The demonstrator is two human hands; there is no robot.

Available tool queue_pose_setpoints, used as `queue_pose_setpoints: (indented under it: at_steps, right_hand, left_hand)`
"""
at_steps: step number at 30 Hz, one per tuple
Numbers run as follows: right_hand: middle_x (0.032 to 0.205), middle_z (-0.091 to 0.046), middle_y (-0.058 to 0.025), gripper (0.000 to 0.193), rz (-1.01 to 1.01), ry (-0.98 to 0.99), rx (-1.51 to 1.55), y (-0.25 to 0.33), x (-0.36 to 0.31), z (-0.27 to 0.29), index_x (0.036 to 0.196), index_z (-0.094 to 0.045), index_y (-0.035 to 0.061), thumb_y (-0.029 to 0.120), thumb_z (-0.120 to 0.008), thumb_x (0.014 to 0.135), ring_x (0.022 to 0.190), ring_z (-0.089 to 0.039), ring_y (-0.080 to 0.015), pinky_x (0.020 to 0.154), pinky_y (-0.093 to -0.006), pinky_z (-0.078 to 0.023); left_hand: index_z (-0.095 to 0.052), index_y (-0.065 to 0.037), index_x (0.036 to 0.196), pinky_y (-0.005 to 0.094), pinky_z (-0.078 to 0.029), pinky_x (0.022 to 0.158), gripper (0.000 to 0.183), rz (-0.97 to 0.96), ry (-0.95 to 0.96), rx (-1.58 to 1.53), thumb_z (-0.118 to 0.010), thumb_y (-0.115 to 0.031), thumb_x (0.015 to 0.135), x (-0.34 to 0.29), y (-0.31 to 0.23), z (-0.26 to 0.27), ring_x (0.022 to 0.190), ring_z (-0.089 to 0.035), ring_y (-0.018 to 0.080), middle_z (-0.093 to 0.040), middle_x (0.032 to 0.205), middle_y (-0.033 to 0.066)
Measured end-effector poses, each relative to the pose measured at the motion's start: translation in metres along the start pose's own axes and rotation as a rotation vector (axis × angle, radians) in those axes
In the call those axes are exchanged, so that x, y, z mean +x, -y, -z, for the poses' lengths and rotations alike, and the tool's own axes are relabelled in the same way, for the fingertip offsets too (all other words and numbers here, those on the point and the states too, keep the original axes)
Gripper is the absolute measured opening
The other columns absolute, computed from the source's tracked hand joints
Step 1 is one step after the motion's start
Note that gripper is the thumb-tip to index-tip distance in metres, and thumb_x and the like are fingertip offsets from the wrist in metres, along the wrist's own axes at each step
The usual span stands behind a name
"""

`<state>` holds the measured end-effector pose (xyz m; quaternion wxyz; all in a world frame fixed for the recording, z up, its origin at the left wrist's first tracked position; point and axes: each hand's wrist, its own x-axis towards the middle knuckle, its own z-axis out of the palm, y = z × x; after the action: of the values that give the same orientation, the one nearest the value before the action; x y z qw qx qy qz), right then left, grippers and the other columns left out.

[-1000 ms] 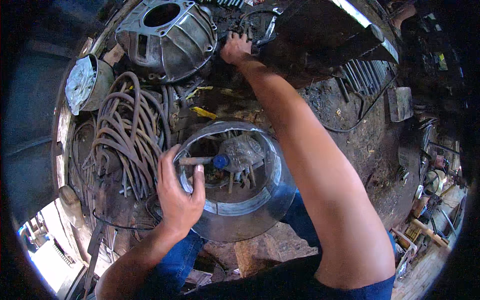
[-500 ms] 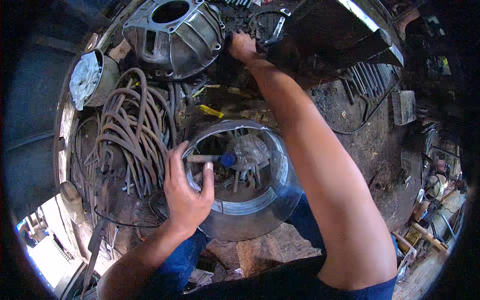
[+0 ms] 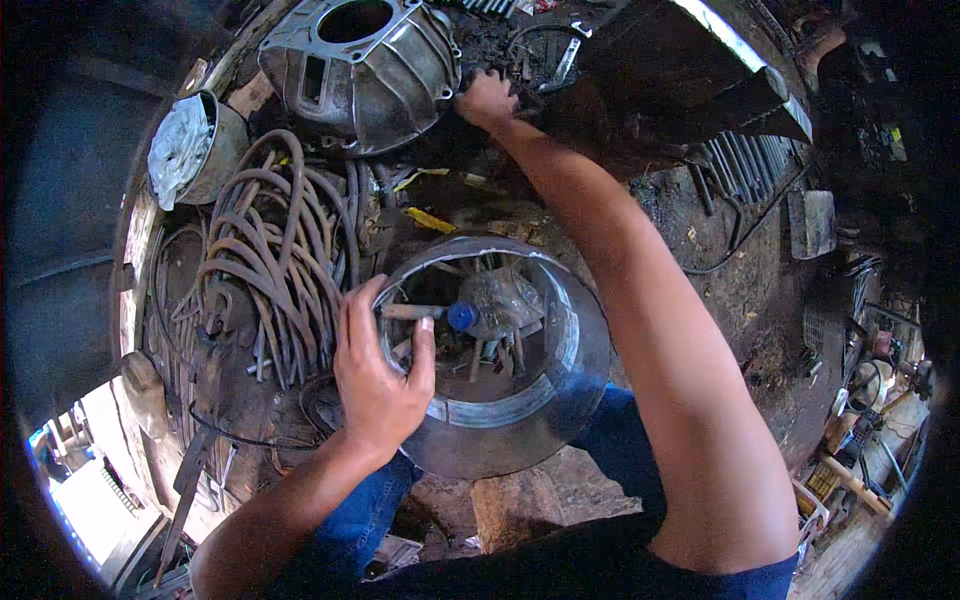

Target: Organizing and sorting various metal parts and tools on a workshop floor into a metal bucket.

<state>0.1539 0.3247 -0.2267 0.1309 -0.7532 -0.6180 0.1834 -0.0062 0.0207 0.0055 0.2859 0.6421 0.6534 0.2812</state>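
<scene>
A wide round metal ring (image 3: pixel 497 412), silvery along its inner edge, lies in front of my knees. My left hand (image 3: pixel 385 385) grips its left rim, fingers outside and thumb inside. By the thumb, a short tan stick (image 3: pixel 408 312) with a blue round end (image 3: pixel 462 317) lies across the opening. Within the ring, a greyish metal piece (image 3: pixel 497 303) with several prongs shows. My right hand (image 3: pixel 488 98) reaches far forward beside a ribbed metal bell housing (image 3: pixel 385 95). Its fingers are curled; what they hold, if anything, is lost in shadow.
Thick brown hose or cable (image 3: pixel 275 260) is coiled at the left, near a round container (image 3: pixel 228 150) with clear plastic. An open-ended wrench (image 3: pixel 567 62) lies beyond my right hand. A large dark metal sheet (image 3: pixel 680 75) juts in at the far right. A yellow strip (image 3: pixel 430 220) lies behind the ring.
The whole view has shifted slightly. My right hand stays near the housing, its fingers now looking a little looser. My left hand keeps its place on the ring.
</scene>
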Motion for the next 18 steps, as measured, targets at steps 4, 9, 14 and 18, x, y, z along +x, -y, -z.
queue_pose_setpoints:
  at_steps: [4, 9, 14, 18]
  right_hand:
    - [0.13, -0.047, -0.0174, 0.05, -0.138, -0.017, 0.128, 0.002, -0.012, 0.012, 0.115, -0.059, 0.0051, 0.033, -0.069, 0.074, 0.126, -0.04, -0.036, 0.101, -0.0527, -0.036]
    - [0.098, -0.062, -0.0231, 0.04, -0.238, 0.068, 0.478, 0.021, -0.028, -0.003, 0.098, -0.067, 0.0037, 0.034, -0.069, 0.073, 0.093, -0.063, -0.0357, 0.083, -0.0413, -0.05]
    - [0.101, -0.062, -0.0138, 0.023, -0.355, 0.501, 1.04, -0.023, -0.009, -0.028, 0.095, -0.068, 0.0053, 0.023, -0.058, 0.084, 0.086, -0.061, -0.0292, 0.074, -0.041, -0.049]
    - [0.091, -0.066, -0.0114, 0.022, -0.55, 0.722, 1.241, -0.023, -0.007, -0.018, 0.091, -0.069, 0.0087, 0.026, -0.063, 0.079, 0.081, -0.061, -0.025, 0.072, -0.0394, -0.048]
  left_hand:
    - [-0.047, 0.006, 0.119, 0.0407, -0.04, 0.095, 0.042, -0.042, -0.014, 0.041, -0.062, -0.01, 0.083, 0.002, -0.003, -0.004, 0.105, -0.054, 0.0358, -0.054, 0.11, 0.0237]
    - [-0.046, 0.006, 0.12, 0.0417, -0.042, 0.092, 0.043, -0.025, -0.026, 0.034, -0.062, -0.011, 0.083, 0.0, 0.006, 0.003, 0.103, -0.055, 0.0373, -0.054, 0.109, 0.0244]
    - [-0.047, 0.004, 0.118, 0.043, -0.043, 0.088, 0.042, 0.006, -0.023, -0.009, -0.063, -0.01, 0.082, 0.001, 0.002, -0.001, 0.097, -0.055, 0.0393, -0.054, 0.104, 0.0236]
    - [-0.046, 0.004, 0.118, 0.0436, -0.043, 0.088, 0.043, -0.023, -0.059, 0.029, -0.063, -0.01, 0.082, -0.001, 0.005, 0.0, 0.097, -0.054, 0.0408, -0.052, 0.106, 0.0242]
